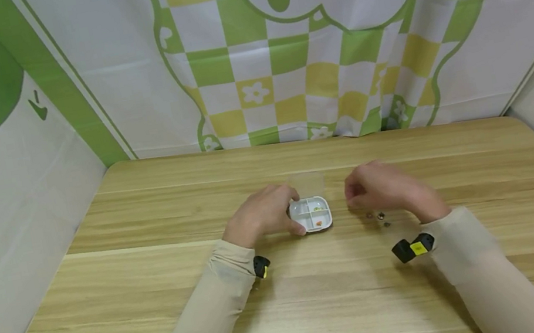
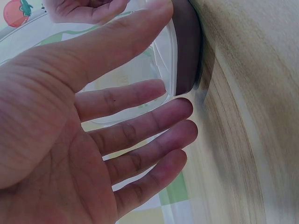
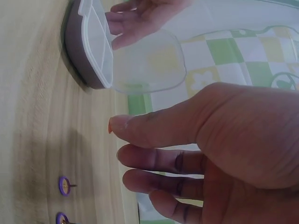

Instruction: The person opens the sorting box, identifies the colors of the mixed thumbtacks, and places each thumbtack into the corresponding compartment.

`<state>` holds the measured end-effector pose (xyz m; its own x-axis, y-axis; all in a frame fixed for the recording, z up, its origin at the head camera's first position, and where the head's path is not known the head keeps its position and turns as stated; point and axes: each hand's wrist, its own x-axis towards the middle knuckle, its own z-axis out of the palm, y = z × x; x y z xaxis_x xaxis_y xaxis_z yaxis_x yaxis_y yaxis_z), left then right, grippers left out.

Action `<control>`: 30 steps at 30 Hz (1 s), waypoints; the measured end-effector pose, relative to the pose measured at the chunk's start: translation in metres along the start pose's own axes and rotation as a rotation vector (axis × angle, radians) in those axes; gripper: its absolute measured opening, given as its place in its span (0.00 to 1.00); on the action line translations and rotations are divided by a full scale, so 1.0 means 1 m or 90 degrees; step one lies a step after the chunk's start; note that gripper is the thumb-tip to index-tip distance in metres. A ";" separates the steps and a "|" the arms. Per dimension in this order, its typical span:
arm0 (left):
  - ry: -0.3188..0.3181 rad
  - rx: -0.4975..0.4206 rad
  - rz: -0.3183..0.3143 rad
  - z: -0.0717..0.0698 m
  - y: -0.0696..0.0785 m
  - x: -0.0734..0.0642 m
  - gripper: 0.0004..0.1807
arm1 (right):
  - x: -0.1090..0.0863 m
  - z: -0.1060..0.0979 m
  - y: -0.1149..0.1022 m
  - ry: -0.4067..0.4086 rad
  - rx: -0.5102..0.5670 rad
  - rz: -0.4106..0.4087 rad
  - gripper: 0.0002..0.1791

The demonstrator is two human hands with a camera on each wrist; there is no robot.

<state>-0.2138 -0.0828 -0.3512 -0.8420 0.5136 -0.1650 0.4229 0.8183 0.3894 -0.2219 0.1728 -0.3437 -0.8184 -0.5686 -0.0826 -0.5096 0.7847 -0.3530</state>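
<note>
A small white four-compartment box (image 1: 302, 221) with a dark outer side stands on the table, its transparent lid (image 3: 154, 65) raised at the back. My left hand (image 1: 266, 211) holds the box at its left side, thumb at the near corner and forefinger at the far one. An orange piece (image 1: 319, 223) lies in the near right compartment, and yellowish bits (image 1: 317, 209) lie in the far right one. To the right of the box, my right hand (image 1: 380, 185) pinches a tiny orange piece (image 3: 110, 125) at the thumb tip; its kind is mostly hidden.
Several small pieces (image 1: 381, 216) lie on the wooden table (image 1: 162, 304) below the right hand. In the right wrist view, one is a purple-rimmed disc (image 3: 65, 185) with a thin pin sticking up. A patterned curtain (image 1: 248, 62) hangs behind the table.
</note>
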 end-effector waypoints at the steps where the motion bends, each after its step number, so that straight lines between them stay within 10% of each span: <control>1: 0.000 0.000 -0.001 0.000 0.000 0.000 0.34 | 0.001 0.001 -0.001 0.004 -0.001 -0.006 0.07; 30: -0.002 0.004 0.002 -0.001 -0.001 0.000 0.35 | 0.014 0.023 -0.027 0.065 0.007 -0.098 0.06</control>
<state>-0.2143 -0.0833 -0.3509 -0.8398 0.5168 -0.1663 0.4275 0.8183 0.3844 -0.2134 0.1382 -0.3567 -0.7544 -0.6529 0.0676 -0.6278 0.6877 -0.3645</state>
